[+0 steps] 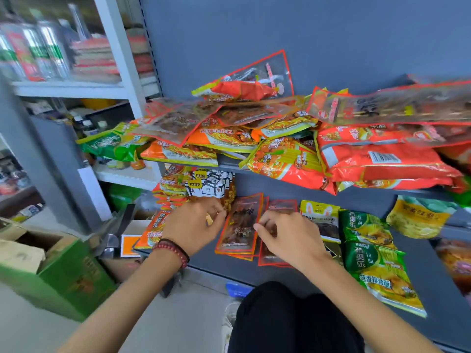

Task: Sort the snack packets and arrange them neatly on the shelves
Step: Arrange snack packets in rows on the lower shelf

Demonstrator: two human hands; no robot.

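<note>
On the lower shelf [423, 271], a stack of red-edged packets [238, 225] is lying flat, its long axis running front to back. The left hand [196, 222] is curling its fingers against the stack's left edge; whether it is gripping is unclear. The right hand [290, 238] is pinching the neighbouring stack [280, 206] with bent fingers.

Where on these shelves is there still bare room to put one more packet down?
The clearest bare grey patch is on the lower shelf, between the green noodle packets and the yellow packet. A narrow strip lies in front of the red-edged packets, along the front edge. The upper shelf is crowded: packets heaped and spilling over its rim.
</note>
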